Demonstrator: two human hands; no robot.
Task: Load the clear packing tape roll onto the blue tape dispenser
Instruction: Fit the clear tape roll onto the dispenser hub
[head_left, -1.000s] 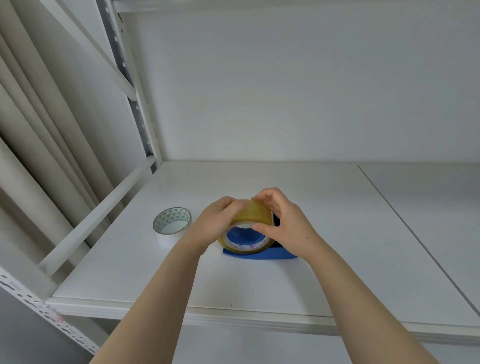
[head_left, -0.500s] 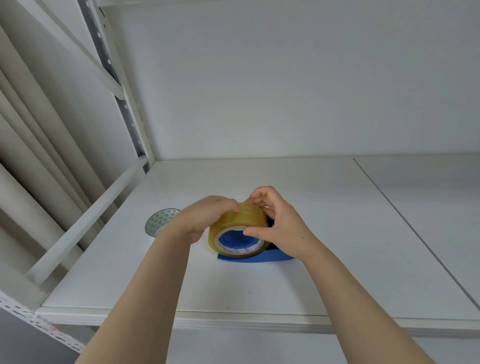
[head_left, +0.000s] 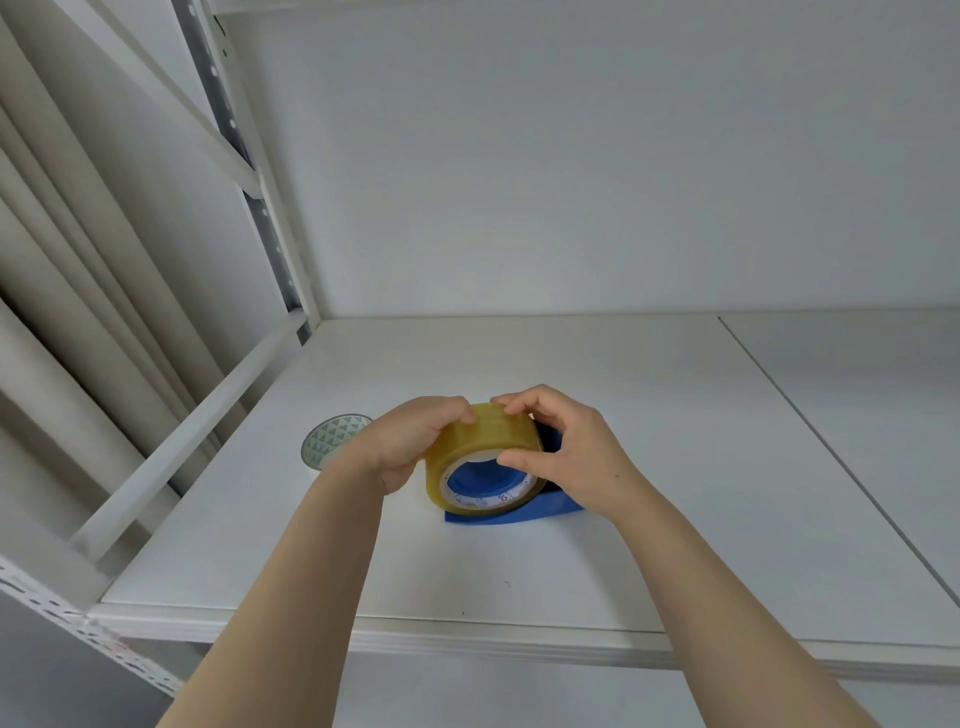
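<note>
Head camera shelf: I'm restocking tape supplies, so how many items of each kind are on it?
Tape rolls: 2, the clear packing tape roll held by both hands, and a triangle-patterned roll lying flat to its left.
Tape dispensers: 1, the blue tape dispenser.
Total: 3

bare forearms, no sleeves, slim fingers (head_left: 511, 402)
</note>
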